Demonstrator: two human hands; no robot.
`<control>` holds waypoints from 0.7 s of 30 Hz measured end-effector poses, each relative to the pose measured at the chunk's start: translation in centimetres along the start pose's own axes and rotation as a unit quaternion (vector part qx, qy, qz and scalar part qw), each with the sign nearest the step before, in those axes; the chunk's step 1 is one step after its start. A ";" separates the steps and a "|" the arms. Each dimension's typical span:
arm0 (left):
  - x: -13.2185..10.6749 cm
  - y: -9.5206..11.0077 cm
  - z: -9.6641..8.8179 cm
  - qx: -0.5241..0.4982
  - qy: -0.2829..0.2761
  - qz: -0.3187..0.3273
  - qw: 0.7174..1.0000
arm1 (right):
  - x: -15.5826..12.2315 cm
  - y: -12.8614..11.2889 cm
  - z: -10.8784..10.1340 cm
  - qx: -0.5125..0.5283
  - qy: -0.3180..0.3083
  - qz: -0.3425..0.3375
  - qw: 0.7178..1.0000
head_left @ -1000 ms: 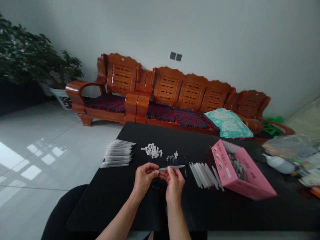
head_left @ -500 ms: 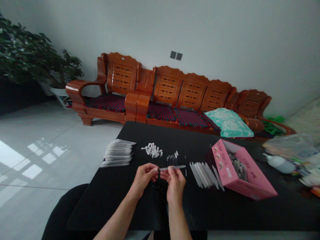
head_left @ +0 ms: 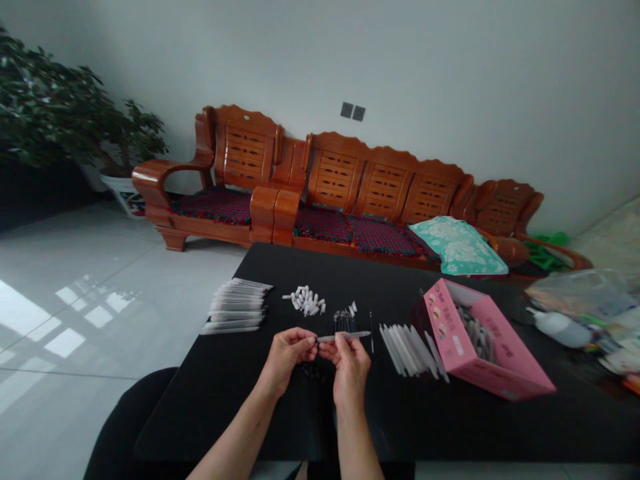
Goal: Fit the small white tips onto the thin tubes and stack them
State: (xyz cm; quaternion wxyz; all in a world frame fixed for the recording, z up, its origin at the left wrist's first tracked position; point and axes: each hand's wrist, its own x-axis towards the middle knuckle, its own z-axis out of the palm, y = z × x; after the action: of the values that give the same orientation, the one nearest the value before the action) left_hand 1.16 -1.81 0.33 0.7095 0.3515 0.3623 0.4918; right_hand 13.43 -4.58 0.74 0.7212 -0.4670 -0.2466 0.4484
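Note:
My right hand [head_left: 351, 368] is closed around a whitish pen barrel [head_left: 361, 334], held almost level above the table. At the barrel's left end my left hand [head_left: 286, 359] pinches a small black end cap [head_left: 317, 339], mostly covered by the fingertips. Beneath the hands lie small black pieces [head_left: 313, 371], partly hidden. Just beyond the fingers are several thin dark refills [head_left: 344, 320], and a single refill [head_left: 371, 331] lies to their right. Short white caps [head_left: 306, 300] form a loose pile behind my left hand.
White pens [head_left: 237, 305] with dark ends lie in a row on the left of the black table [head_left: 210, 400]. More barrels [head_left: 410, 350] lie at right, beside a pink box [head_left: 493, 380] of grey pieces. A white bottle [head_left: 563, 329] and plastic bags [head_left: 583, 293] are farther right.
Both hands stay nearly in place, with the left shifting very slightly. The barrel and the black end cap remain in the fingers.

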 end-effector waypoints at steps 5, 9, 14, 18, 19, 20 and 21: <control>0.1 -0.2 0.2 0.022 0.021 0.005 1.000 | 0.0 0.2 0.0 0.000 0.002 0.003 1.000; 0.1 -0.3 0.4 0.058 0.029 0.045 0.997 | 0.1 0.3 -0.1 -0.002 0.015 0.004 1.000; 0.2 -0.2 0.5 0.088 0.020 0.069 0.993 | 0.2 0.2 -0.3 0.006 0.018 0.009 1.000; 0.4 -0.2 0.3 0.112 0.024 0.062 0.991 | 0.2 0.3 -0.3 0.000 0.023 0.009 1.000; 0.5 -0.2 0.2 0.114 0.020 0.061 0.991 | 0.2 0.3 -0.3 0.000 0.021 0.009 1.000; 0.5 -0.2 0.2 0.114 0.013 0.060 0.992 | 0.2 0.4 -0.3 0.001 0.019 0.009 1.000; 0.5 -0.2 0.2 0.110 0.008 0.059 0.992 | 0.2 0.4 -0.3 0.001 0.017 0.009 1.000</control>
State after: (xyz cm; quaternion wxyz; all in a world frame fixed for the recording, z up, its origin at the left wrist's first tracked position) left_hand 1.53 -1.38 0.15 0.6332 0.4444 0.3984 0.4929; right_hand 13.55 -4.45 0.24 0.7217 -0.4758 -0.2293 0.4474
